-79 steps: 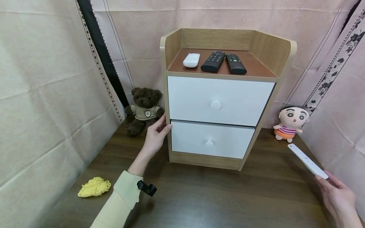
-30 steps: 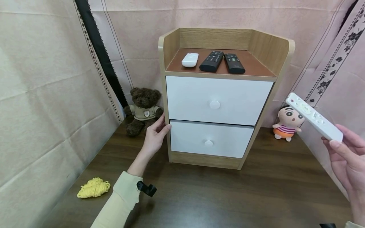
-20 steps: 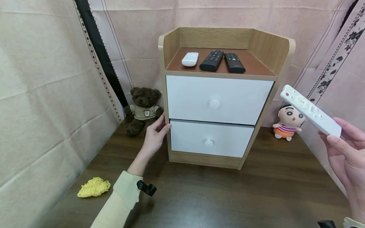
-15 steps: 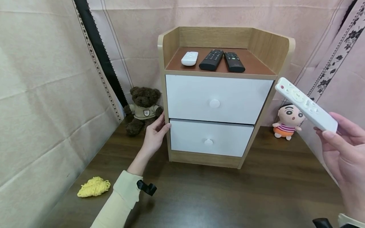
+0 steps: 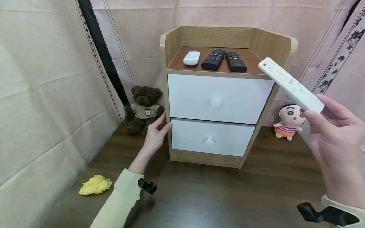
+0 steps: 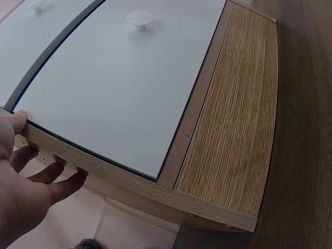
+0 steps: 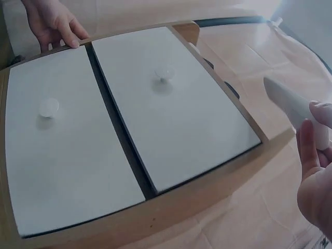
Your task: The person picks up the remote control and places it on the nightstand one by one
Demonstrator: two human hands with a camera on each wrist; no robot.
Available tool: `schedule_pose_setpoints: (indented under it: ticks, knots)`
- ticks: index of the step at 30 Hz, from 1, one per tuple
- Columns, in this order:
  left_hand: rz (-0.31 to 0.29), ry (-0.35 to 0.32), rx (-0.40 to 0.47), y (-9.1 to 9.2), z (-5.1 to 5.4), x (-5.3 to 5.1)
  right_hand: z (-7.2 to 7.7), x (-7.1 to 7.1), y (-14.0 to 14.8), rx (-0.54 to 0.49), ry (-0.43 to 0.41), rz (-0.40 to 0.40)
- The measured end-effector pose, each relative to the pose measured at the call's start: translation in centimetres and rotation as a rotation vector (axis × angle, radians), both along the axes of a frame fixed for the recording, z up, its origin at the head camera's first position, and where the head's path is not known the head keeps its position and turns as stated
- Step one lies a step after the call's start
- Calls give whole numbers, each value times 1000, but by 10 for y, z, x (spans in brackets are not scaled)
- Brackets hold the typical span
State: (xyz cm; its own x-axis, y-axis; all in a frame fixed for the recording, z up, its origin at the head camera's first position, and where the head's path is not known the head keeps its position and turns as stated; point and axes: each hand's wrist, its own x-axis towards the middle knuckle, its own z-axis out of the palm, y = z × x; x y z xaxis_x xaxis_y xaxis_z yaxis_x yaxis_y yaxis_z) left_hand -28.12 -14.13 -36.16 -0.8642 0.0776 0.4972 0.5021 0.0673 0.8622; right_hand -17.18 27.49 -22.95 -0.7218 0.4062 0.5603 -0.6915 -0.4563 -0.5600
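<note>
My left hand (image 5: 155, 136) holds the left edge of a wood-framed drawer cabinet (image 5: 205, 158), thumb at the front edge and fingertips against the side panel, as the left wrist view shows. Both white drawers, the upper drawer (image 5: 194, 91) and the lower drawer (image 5: 191, 134), are closed and have round knobs. In my right hand (image 5: 337, 136) a white remote control (image 5: 293, 88) is pinched near one end, tilted with its buttons facing up. Its far end overlaps the cabinet's right upper edge in the head view; the right wrist view shows it apart from the cabinet.
On the cabinet's brown top lie a small white remote (image 5: 192, 58) and two black remotes, a left one (image 5: 213, 59) and a right one (image 5: 236, 62). Low walls enclose its back and sides. A teddy bear (image 5: 146, 98), a cartoon doll (image 5: 287, 128) and yellow yarn (image 5: 95, 185) are on the table.
My right hand has raised the white remote from low at the right and brought it leftward to the cabinet's top right edge. My left hand stays on the cabinet's side.
</note>
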Motion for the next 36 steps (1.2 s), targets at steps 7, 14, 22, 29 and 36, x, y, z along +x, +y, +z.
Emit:
schedule_pose_setpoints:
  ticks: [7,14,22,29,36]
  knots:
    - [3,4,-2,0,0,1,17,-6,-27,57,-50,-225]
    - [2,3,-2,0,-1,1,26,-17,-48,221,-86,-396]
    - [7,11,-11,1,0,1,40,-30,-76,367,-103,-664]
    - [7,16,-7,1,0,0,62,-47,-87,443,-123,-733]
    - [6,11,-13,0,1,1,66,-61,-93,448,-124,-757]
